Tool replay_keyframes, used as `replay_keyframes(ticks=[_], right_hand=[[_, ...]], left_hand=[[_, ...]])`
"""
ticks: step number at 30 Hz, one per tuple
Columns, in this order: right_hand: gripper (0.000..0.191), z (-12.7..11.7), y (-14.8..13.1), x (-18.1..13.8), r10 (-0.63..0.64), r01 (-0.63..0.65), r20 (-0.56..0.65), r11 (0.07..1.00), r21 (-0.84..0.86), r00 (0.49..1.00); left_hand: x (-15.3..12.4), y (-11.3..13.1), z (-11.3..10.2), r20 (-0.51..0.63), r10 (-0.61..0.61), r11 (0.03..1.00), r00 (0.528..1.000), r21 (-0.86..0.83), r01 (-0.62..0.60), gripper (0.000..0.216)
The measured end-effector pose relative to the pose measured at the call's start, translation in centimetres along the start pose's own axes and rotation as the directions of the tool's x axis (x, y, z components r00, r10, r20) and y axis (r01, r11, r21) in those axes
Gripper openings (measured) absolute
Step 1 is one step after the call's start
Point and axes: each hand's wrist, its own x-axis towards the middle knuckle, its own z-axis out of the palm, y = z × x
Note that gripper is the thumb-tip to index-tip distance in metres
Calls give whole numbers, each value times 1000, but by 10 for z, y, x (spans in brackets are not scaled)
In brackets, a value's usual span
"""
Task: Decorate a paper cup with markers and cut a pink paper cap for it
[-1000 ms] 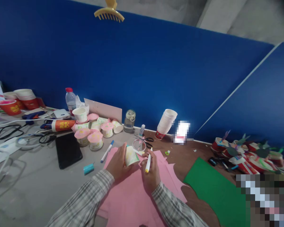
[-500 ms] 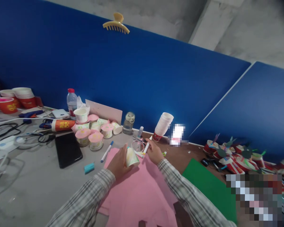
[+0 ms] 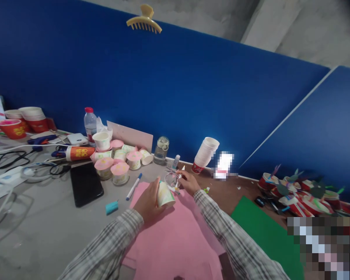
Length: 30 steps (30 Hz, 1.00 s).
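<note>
My left hand (image 3: 149,202) is closed round a small paper cup (image 3: 165,195) with pale yellow and green marks, held on its side over pink paper sheets (image 3: 175,241). My right hand (image 3: 189,182) reaches forward past the cup and pinches a white marker (image 3: 180,175) by the scissors (image 3: 175,173) and a clear ring of tape (image 3: 171,179). Both forearms wear plaid sleeves.
Several pink-topped decorated cups (image 3: 116,161) stand at the left with a black phone (image 3: 86,183), a blue pen (image 3: 133,186), a teal cap (image 3: 111,207), cables and a water bottle (image 3: 90,123). A white cup stack (image 3: 205,153), green paper (image 3: 268,237) and red craft cups (image 3: 297,192) lie right.
My right hand has carried the marker from beside the cup forward to the scissors and tape ring. My left hand keeps its hold on the cup. The view has shifted slightly.
</note>
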Motion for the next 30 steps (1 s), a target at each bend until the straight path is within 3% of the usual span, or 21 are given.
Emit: replay_keyframes(ticks=[4,8,10,15,19,24,30], right_hand=[[22,-2,11,-3,22,-22,-25,1000,3,999],[30,-3,12,-13,-12,13,-50,1000,12,999],[33,-3,8,-21,-58,60,-68,998,29,996],[32,11,-3,-42,-164,172,-98,982,82,982],[32,29,-8,-56,-199,219,-167,969,114,966],[34,34,-4,-59,-195,234,-299,967,99,934],[33,32,-2,-61,-200,246,-356,965,87,913]], left_hand=[[-1,3,0,11,-14,1000,1000,-6,14,98],[0,-2,1,2,-27,1000,1000,2,27,97],[2,-7,-1,-41,-42,999,998,-3,42,96],[7,-20,-8,-280,-90,995,956,-55,78,88],[7,-23,-10,-361,-60,998,931,-4,63,83],[5,-23,-6,-266,-92,988,960,98,122,87],[4,-26,-4,-131,-106,987,986,107,120,89]])
